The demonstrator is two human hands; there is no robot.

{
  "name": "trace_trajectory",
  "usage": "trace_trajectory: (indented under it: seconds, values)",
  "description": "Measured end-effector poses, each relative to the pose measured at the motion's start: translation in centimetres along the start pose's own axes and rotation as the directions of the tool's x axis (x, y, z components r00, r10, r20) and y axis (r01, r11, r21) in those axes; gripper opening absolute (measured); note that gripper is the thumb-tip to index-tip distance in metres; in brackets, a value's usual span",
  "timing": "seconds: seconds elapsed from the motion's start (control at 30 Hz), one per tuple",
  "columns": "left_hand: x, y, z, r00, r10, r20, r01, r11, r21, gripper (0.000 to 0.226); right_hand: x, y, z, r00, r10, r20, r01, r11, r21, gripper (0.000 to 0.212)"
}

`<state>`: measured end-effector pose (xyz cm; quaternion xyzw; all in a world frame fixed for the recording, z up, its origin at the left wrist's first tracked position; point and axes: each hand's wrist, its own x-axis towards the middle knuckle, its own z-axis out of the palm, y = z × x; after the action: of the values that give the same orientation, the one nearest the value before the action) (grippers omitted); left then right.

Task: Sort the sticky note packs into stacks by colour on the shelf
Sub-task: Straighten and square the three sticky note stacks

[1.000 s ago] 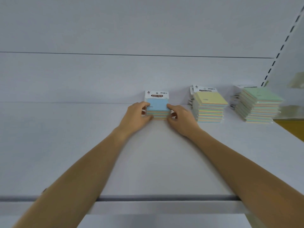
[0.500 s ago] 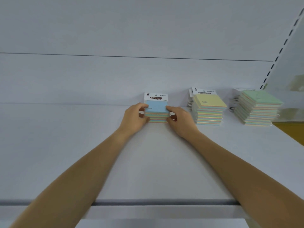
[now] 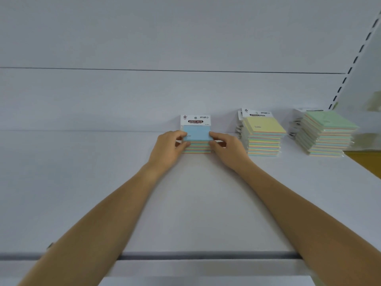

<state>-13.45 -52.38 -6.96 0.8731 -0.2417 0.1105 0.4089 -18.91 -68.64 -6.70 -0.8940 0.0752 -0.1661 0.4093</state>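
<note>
Item: blue-topped pack; lies on top of the blue stack, mid-shelf, close to the back panel; header card to the rear.

Left hand, right hand: each pinches the pack at its own side edge, thumb above and fingers curled at the side; nothing else held.

Step, by judgement: seating and squaring this pack on its stack; the next move calls for an even release so the pack does not skew, then a reach for another pack.

Also on the shelf: yellow stack, just beside the right hand; green stack, further right.

Hidden or unclear: the blue stack's sides, covered by the hands; the pack is perhaps fully seated, though this cannot be told; no unsorted packs in view; the green stack's header cards are blurred.
</note>
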Motion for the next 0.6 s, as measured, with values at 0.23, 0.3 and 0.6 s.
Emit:
trace_trajectory:
  seconds: [0.23,0.3,0.6]
  values:
    - [-0.08,-0.25,-0.09,0.999,0.005,0.044,-0.006,1.0,0.023,0.041,-0.27,-0.11,-0.12,0.999,-0.037,0.021,0.039,0.997,-0.064,0.041]
    - [-0.1,-0.37,-0.2,0.998,0.001,0.06,-0.002,1.0,0.017,0.044,-0.28,-0.01,-0.14,0.998,-0.042,0.038,0.044,0.996,-0.072,0.043]
    - [-0.07,-0.51,-0.18,0.999,-0.047,0.008,0.048,0.995,-0.092,0.035,-0.33,-0.08,0.06,0.997,-0.061,0.046,0.065,0.993,-0.096,0.04]
